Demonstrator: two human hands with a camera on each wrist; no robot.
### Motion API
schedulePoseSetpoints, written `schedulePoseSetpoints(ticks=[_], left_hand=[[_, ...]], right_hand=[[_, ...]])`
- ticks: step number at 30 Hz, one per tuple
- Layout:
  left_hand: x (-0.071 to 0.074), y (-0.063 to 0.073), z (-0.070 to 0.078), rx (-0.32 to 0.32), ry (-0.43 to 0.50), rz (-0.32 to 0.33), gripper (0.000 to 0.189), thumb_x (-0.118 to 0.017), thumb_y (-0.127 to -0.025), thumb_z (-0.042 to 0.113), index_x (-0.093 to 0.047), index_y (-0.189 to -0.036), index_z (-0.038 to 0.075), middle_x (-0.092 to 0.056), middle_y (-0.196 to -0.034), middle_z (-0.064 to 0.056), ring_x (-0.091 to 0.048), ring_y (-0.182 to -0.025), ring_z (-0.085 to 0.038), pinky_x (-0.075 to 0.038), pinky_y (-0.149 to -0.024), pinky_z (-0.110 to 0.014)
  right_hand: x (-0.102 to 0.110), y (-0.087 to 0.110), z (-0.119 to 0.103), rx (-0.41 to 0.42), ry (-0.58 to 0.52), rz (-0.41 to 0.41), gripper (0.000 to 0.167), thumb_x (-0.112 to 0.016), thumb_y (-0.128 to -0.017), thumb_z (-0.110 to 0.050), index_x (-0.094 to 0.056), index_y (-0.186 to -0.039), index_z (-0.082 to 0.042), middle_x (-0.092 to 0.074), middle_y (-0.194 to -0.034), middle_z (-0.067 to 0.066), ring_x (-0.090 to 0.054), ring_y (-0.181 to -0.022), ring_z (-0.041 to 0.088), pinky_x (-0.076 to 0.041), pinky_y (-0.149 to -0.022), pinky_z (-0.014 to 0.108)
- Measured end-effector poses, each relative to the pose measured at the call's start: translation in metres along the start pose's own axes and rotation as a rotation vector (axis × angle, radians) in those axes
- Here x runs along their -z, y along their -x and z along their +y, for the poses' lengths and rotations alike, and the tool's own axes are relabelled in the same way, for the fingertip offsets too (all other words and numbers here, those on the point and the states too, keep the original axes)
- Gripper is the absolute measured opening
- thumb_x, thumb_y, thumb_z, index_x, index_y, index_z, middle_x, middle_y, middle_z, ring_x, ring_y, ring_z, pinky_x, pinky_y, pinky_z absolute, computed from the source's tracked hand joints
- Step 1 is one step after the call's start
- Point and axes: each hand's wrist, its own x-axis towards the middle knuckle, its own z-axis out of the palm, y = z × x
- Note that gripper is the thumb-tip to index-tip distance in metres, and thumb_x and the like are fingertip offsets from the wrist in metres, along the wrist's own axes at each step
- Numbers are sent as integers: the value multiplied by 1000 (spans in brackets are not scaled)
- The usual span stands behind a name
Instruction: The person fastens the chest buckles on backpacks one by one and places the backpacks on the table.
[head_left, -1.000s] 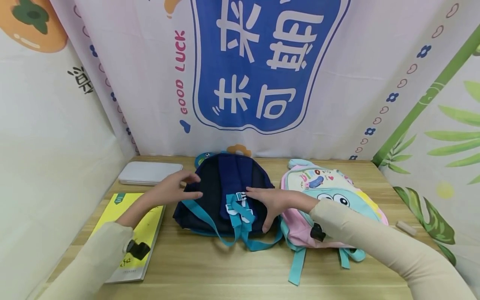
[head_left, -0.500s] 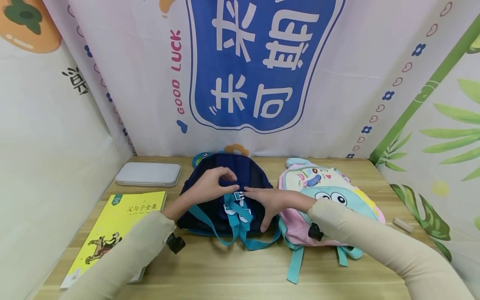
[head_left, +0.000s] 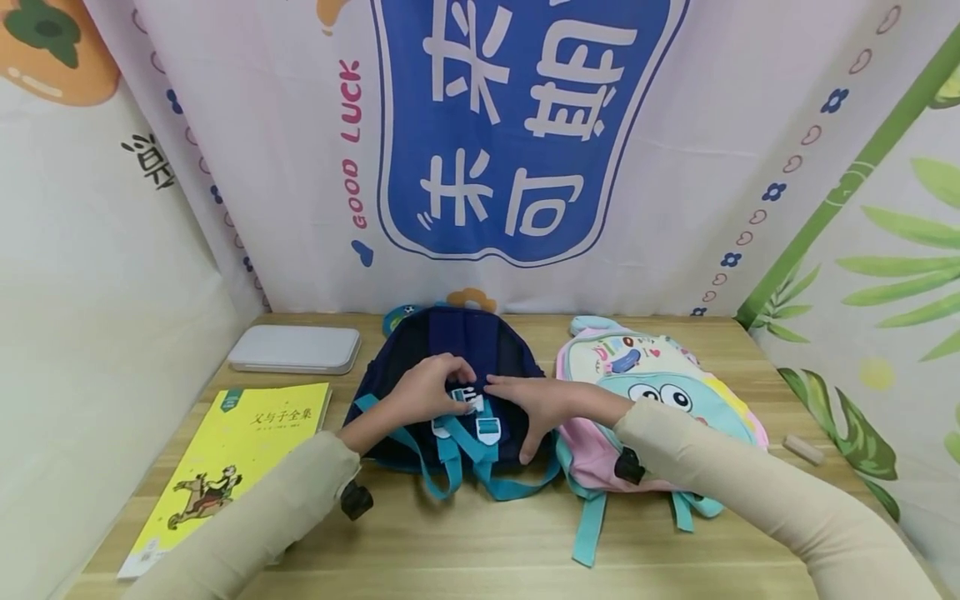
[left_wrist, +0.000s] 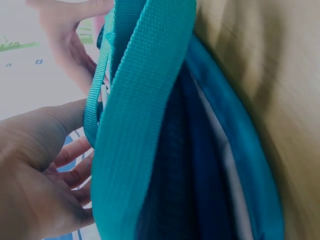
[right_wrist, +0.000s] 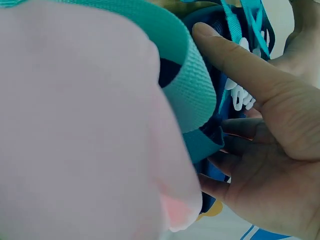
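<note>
A dark navy backpack (head_left: 452,333) lies back side up on the table, its teal straps (head_left: 431,467) hanging toward the front edge. My left hand (head_left: 429,390) is over its middle, thumb and fingers pinching a white side-release buckle (head_left: 469,398) on a teal strap. The buckle's prongs point toward my right hand (head_left: 542,407), which rests on the pack's right side with fingers fairly straight and thumb spread. In the right wrist view the white buckle prongs (right_wrist: 240,97) show behind that hand's thumb. A wide teal strap (left_wrist: 142,120) fills the middle of the left wrist view.
A pink and mint cartoon backpack (head_left: 656,392) lies close on the right, partly under the right forearm. At left are a yellow book (head_left: 247,437) and a white flat case (head_left: 294,348). A small wooden block (head_left: 803,450) lies far right. Printed cloth walls surround the table.
My left hand has moved right and down onto the buckle and shifted it slightly left, the straps moving with it. My right hand has stayed at the pack's right side.
</note>
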Motion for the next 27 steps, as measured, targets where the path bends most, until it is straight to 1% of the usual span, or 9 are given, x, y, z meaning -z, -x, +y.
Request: schedulePoseSetpoints(ticks=[4, 7, 10, 14, 19, 21, 24, 27], left_hand=[[2, 4, -5, 11, -5, -6, 31, -88, -80, 20, -73, -105, 11, -69, -102, -2, -63, -96, -18, -55, -87, -38], [4, 8, -7, 28, -4, -8, 30, -88, -80, 21, -74, -105, 11, -69, -102, -2, -64, -96, -18, -55, -88, -39], [6, 10, -8, 43, -9, -7, 27, -88, -80, 22, -76, -102, 12, -69, -101, -2, -63, -95, -18, -54, -86, -38], [8, 13, -11, 46, -10, -2, 21, -87, -80, 22, -77, -96, 13, -70, -99, -1, -62, -91, -17, -53, -82, -37], [9, 15, -16, 11, 0, 23, 17, -87, -81, 20, -79, -95, 15, -71, -96, 2, -63, -89, -15, -52, -81, -35], [10, 16, -18, -1, 10, 32, 16, -86, -82, 21, -79, -95, 15, -72, -95, 2, -63, -89, -15, -52, -80, -34], [13, 18, -20, -16, 27, 45, 16, -86, -83, 21, -80, -96, 15, -72, -95, 3, -64, -91, -15, -52, -80, -34], [17, 20, -21, -37, 46, 66, 16, -85, -83, 21, -81, -98, 15, -72, -96, 3, -63, -95, -18, -52, -83, -37]], right_hand=[[1, -1, 0, -5, 7, 2, 110, -91, -77, -31, -26, -161, -5, -15, -171, 13, -20, -157, 32, -25, -124, 51], [2, -1, -1, -15, 8, 3, 104, -90, -78, -32, -30, -160, -6, -19, -170, 13, -23, -156, 33, -27, -124, 51], [5, -2, -3, -24, 1, -1, 100, -88, -80, -32, -33, -159, -8, -20, -170, 12, -24, -156, 33, -27, -123, 52], [6, -3, -5, -26, -4, -3, 97, -87, -82, -33, -34, -159, -8, -21, -170, 12, -25, -155, 33, -28, -123, 52], [6, -6, -5, -21, 0, 13, 85, -80, -89, -34, -37, -157, -7, -25, -168, 14, -27, -155, 34, -27, -123, 54], [7, -6, -5, -10, 0, 24, 76, -76, -93, -30, -41, -155, -5, -28, -167, 16, -30, -153, 35, -28, -123, 54], [7, -7, -6, 9, 1, 42, 62, -70, -96, -20, -46, -151, -3, -33, -164, 18, -33, -152, 36, -31, -122, 52], [8, -9, -8, 23, 3, 70, 54, -65, -98, -13, -50, -148, -1, -39, -161, 19, -38, -149, 34, -34, -120, 49]])
